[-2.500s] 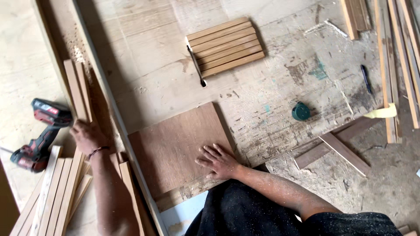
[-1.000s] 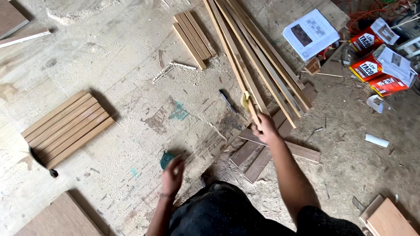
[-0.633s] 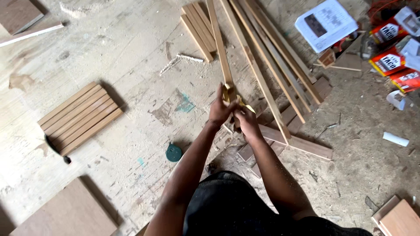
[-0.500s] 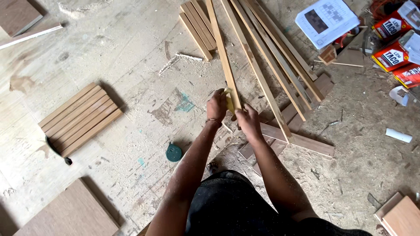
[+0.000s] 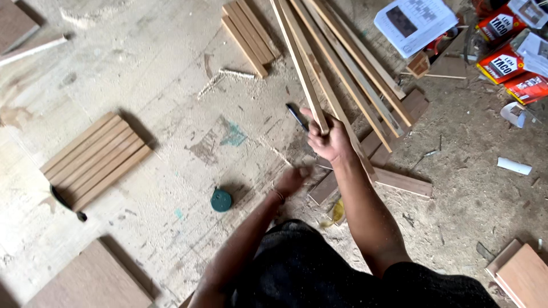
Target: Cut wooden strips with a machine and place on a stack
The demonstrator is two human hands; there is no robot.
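My right hand (image 5: 330, 138) grips the near end of a long thin wooden strip (image 5: 297, 63) and holds it lifted, pointing away toward the top of the view. More long strips (image 5: 354, 74) lie on the floor just right of it. My left hand (image 5: 290, 180) hangs lower, blurred, near a short flat board (image 5: 399, 181) on the floor; nothing shows in it. A black pen (image 5: 296, 116) lies just left of my right hand.
A slatted wooden panel (image 5: 94, 159) lies at left, a green round lid (image 5: 221, 199) near my left arm, a brown board (image 5: 91, 279) at bottom left. A bundle of short slats (image 5: 248, 34) sits at top, red and white boxes (image 5: 505, 60) at top right.
Both hands were together on the strip's end; now my left hand has dropped away toward the floor and my right hand alone holds the strip. Earlier still, the view swung right from the brown board.
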